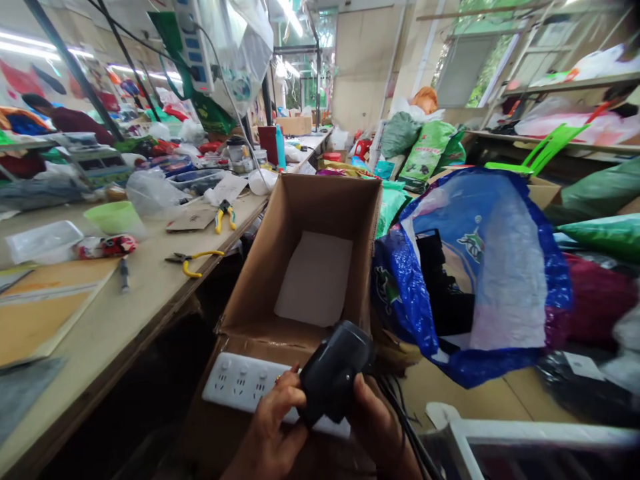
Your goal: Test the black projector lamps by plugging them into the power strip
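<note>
A black, box-shaped plastic device (336,373) is tilted between my two hands; its exact kind is unclear. My left hand (277,420) grips its left side with fingers and thumb. On the right side, my right hand (377,423) holds it, thumb along the edge. Just beneath lies a white power strip (237,381) on a cardboard flap, partly covered by my left hand and the device. Beyond my hands stands an open cardboard box (260,280) with a pale sheet (316,277) at its bottom. Black cables (407,427) run beside my right wrist.
Right of the box, a blue plastic bag (557,280) gapes open with black items (445,293) inside. Yellow-handled pliers (193,260), more pliers (225,217) and a light green bowl (115,217) lie on the left table (150,300). A white frame (540,433) stands at lower right.
</note>
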Demonstrator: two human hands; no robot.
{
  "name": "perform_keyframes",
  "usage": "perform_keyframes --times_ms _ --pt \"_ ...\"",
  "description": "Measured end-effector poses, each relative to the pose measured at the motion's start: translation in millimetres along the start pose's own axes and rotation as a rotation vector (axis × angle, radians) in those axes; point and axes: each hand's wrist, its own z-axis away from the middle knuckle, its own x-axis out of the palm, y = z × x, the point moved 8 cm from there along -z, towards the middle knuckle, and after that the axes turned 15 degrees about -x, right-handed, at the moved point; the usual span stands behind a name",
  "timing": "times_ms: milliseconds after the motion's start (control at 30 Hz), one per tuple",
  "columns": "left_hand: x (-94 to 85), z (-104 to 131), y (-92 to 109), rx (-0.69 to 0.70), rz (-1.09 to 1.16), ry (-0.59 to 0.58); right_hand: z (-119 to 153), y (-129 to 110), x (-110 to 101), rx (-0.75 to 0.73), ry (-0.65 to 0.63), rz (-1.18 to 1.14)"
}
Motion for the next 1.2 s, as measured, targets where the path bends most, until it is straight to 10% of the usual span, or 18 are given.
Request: perform_keyframes --times_ms 500,867,1200 --pt "8.9 2 -49 -0.243 0.164 -0.051 1 -28 -5 -0.21 0.162 0.327" --pt "11.0 3 -50 -0.163 0.029 -0.079 12 -25 -8 -0.313 0.189 0.508" --pt "11.4 10 5 -0.052 -0.033 -0.073 14 -3 7 0.017 0.087 -0.346"
